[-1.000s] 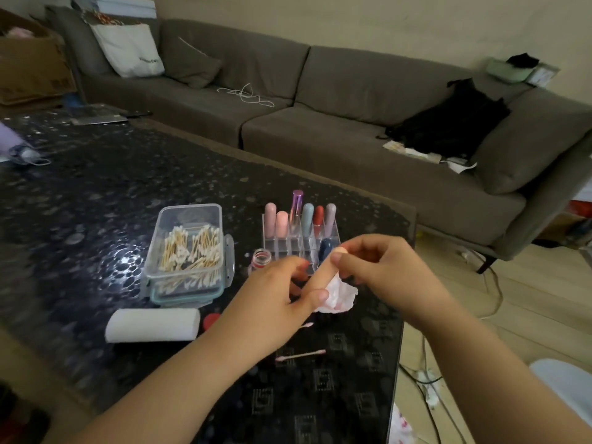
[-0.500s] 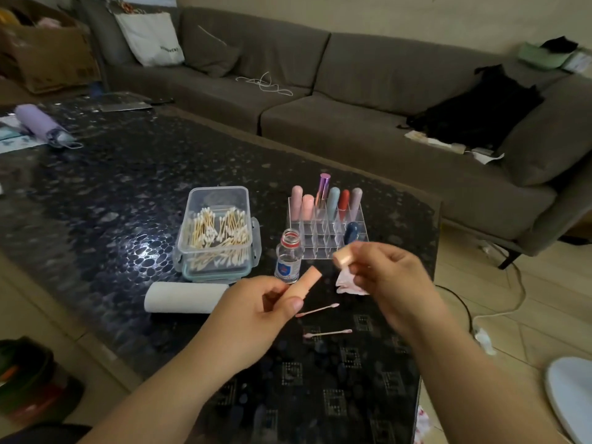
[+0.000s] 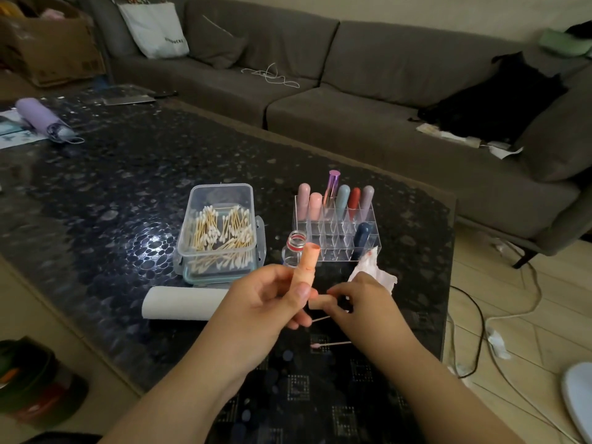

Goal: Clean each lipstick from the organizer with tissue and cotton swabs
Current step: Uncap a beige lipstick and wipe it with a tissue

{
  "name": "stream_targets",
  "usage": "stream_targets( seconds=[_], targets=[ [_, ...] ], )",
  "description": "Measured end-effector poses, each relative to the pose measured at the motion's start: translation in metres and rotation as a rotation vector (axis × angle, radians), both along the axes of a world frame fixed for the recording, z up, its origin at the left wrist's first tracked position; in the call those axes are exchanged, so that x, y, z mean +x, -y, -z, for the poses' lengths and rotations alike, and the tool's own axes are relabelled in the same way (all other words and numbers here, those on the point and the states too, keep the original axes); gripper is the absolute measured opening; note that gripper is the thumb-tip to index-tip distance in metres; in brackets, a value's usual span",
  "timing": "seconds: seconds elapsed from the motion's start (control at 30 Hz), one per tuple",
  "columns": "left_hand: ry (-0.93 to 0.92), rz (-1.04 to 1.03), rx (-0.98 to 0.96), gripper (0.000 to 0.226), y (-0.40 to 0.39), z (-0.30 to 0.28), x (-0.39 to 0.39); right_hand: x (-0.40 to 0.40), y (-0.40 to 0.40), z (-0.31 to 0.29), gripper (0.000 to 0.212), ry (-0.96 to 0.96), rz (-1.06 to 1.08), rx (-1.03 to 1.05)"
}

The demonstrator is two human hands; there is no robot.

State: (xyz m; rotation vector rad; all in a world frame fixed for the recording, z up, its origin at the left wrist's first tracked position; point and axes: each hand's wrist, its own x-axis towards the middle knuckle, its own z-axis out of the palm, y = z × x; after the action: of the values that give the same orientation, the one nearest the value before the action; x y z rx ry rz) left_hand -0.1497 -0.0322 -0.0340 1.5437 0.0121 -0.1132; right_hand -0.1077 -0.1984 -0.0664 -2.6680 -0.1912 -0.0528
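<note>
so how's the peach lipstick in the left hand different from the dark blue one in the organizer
The peach lipstick is uncapped and tilted in the left hand; its cap is in the right hand. The dark blue lipstick is capped and stands in a front slot of the clear organizer. Both are slim, rounded tubes.

I see the swab box [image 3: 221, 232] left of the organizer [image 3: 338, 232] on the table [image 3: 96, 193], a bottle [image 3: 294, 248] between them. A roll [image 3: 184, 303] lies before the box. My left hand [image 3: 266, 299] holds a lipstick [image 3: 306, 267] before the bottle; my right hand [image 3: 362, 302], beside it, holds the cap [image 3: 317, 302]. Tissue [image 3: 373, 274] lies behind the right hand.
</note>
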Motion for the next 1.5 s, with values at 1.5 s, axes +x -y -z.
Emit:
stream_targets(
  seconds=[1.5],
  targets=[
    [-0.057, 0.137, -0.343, 0.038, 0.013, 0.007, -0.007, -0.033, -0.008, -0.058, 0.030, -0.032, -0.113, 0.945]
  ],
)
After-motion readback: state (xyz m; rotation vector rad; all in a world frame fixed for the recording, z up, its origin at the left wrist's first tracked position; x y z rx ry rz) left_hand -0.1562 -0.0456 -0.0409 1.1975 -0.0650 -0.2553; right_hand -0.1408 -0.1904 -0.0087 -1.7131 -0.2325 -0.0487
